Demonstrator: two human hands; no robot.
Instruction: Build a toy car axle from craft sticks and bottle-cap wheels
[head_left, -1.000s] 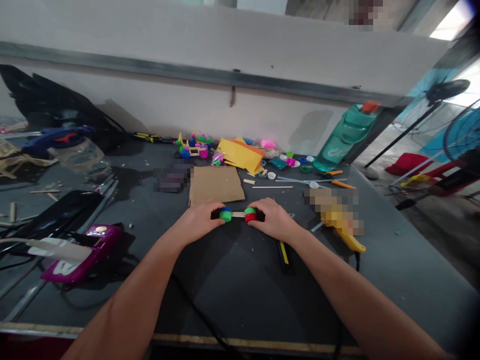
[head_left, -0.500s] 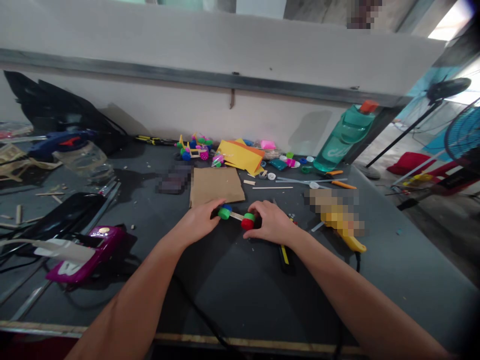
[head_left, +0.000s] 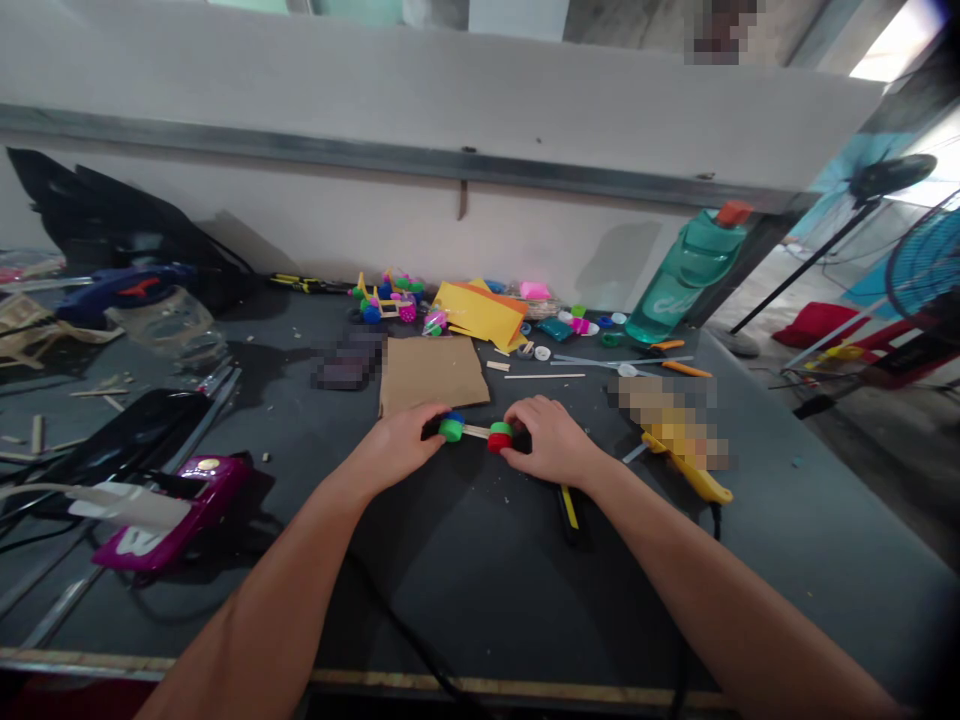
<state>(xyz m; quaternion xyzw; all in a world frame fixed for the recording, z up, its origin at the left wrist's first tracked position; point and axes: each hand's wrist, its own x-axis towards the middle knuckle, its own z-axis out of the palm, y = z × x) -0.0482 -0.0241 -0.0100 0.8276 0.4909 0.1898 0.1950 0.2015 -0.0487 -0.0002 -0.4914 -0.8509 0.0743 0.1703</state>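
Note:
A small stick frame (head_left: pixel 475 432) with bottle caps at both ends sits low over the dark table between my hands. My left hand (head_left: pixel 397 440) pinches its left end, where a blue cap and a green cap (head_left: pixel 451 430) show. At the other end, a green cap and a red cap (head_left: pixel 499 441) are between the thumb and fingers of my right hand (head_left: pixel 551 438). The frame tilts slightly down to the right. Just below my right hand lies a black and yellow cutter knife (head_left: pixel 570 512). A piece of cardboard (head_left: pixel 435 372) lies beyond my left hand.
Yellow paper (head_left: pixel 480 312), loose caps and small cap-wheeled toys (head_left: pixel 386 300) line the back. A green bottle (head_left: pixel 686 275) leans at the wall. To the right lies a yellow-handled tool (head_left: pixel 686 470); leftward, a magenta power strip (head_left: pixel 176 515) and a blue glue gun (head_left: pixel 124 290).
Half a second ago my right hand loosened around the red and green caps; now its fingers are closed on them again. The frame has shifted slightly. My left hand keeps its end.

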